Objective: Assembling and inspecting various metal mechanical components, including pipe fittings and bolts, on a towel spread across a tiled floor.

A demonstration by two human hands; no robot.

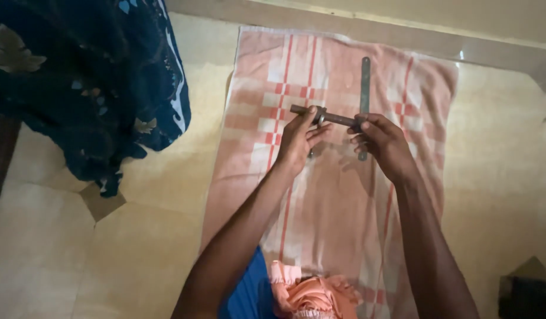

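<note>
A pale tiled floor (137,248) carries a long towel (338,224), soft and pink with red and white checks. At the left hangs a dark blue cloth (96,77) with leaf patterns. A flat grey metal strip (365,77) lies on the towel. Above the towel both hands hold a rusty brown metal rod (335,119), nearly level. The left hand (298,142) has its fingers closed around a ring on the rod; the right hand (384,142) grips the other end.

Both bare arms are reaching forward, hands raised side by side.
The left hand (298,140) is pinching with curled fingers; the right hand (384,142) is gripping, knuckles up, wrist bent.
</note>
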